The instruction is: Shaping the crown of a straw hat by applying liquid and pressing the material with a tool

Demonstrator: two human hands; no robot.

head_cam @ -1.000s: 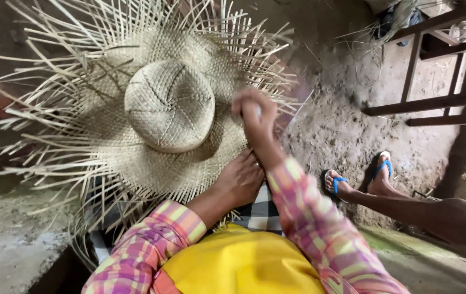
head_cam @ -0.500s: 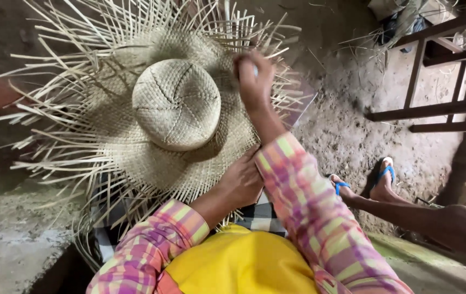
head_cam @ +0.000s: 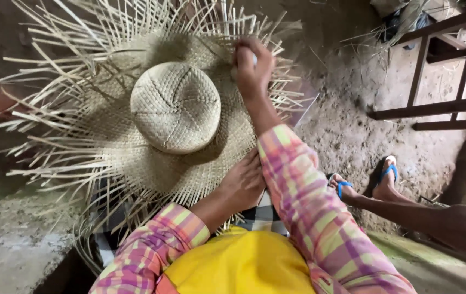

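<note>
A woven straw hat (head_cam: 176, 106) with a round crown and many loose straw ends around its brim lies in front of me. My left hand (head_cam: 244, 182) presses flat on the near edge of the brim. At the far right side of the brim, my right hand (head_cam: 252, 65) is closed around a small pale object, pressing it onto the weave. Both sleeves are pink and yellow plaid, over a yellow garment (head_cam: 241, 264).
Another person's legs and feet in blue sandals (head_cam: 388, 174) stretch across the dirt floor at right. A dark wooden frame (head_cam: 434, 106) stands at upper right. A concrete ledge (head_cam: 10, 250) lies at lower left.
My right hand has slid away from me along the brim, from beside the crown to its far right edge. The left hand stays on the near brim.
</note>
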